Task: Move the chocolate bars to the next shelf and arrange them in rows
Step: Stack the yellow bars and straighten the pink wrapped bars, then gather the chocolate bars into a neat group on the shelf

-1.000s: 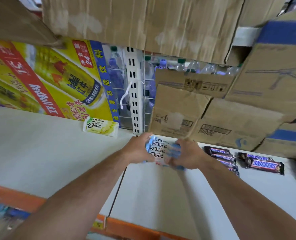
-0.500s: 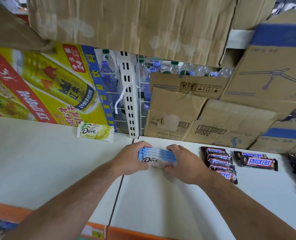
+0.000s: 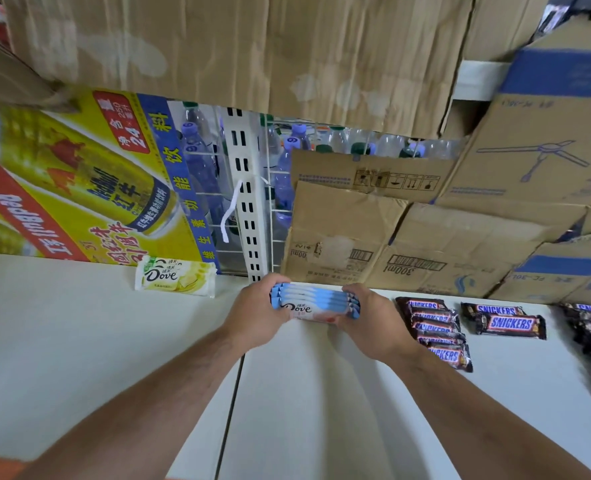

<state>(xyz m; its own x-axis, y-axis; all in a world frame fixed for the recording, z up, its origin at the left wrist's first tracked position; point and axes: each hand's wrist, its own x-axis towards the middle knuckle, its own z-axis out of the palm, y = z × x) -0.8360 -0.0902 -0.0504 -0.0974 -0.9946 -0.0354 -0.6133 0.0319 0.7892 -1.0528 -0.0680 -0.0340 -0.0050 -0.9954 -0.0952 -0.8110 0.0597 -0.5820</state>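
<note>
Chocolate bars in a blue Dove stack [image 3: 316, 303] are gripped at both ends: my left hand [image 3: 256, 315] and right hand [image 3: 373, 323] curl round it. It's at the back of the white shelf [image 3: 304, 410], with Snickers bars [image 3: 436, 327] just right and a yellow Dove bar [image 3: 175, 277] well left.

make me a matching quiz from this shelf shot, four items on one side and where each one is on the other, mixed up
1 blue Dove stack
2 yellow Dove bar
3 Snickers bars
4 water bottles

A behind the wire grid
B alone on the left shelf board
C gripped between the left hand and right hand
D on the shelf, right of the right hand

Pairs: 1-C, 2-B, 3-D, 4-A
</note>
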